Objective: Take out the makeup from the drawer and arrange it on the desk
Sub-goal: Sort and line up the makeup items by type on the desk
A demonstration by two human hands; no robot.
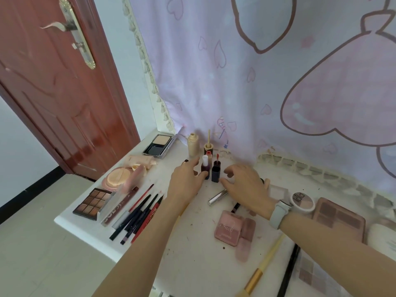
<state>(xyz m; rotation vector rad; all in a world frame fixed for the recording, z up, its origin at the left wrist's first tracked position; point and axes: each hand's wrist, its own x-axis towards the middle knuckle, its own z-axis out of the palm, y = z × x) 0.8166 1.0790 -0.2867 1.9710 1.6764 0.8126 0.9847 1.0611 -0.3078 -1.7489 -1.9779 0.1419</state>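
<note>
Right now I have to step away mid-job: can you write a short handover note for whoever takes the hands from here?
Left hand: fingers touch the dark red bottle, upright at the back of the desk; a firm grip is not clear.
Right hand: open, hovering beside the navy tube, holding nothing.
Done: pencils lined up at left next to the brown palette; compact and foundation bottle at the back.
Left: the silver tube, pink case and brushes lie loose. The drawer is out of view, so check it.
</note>
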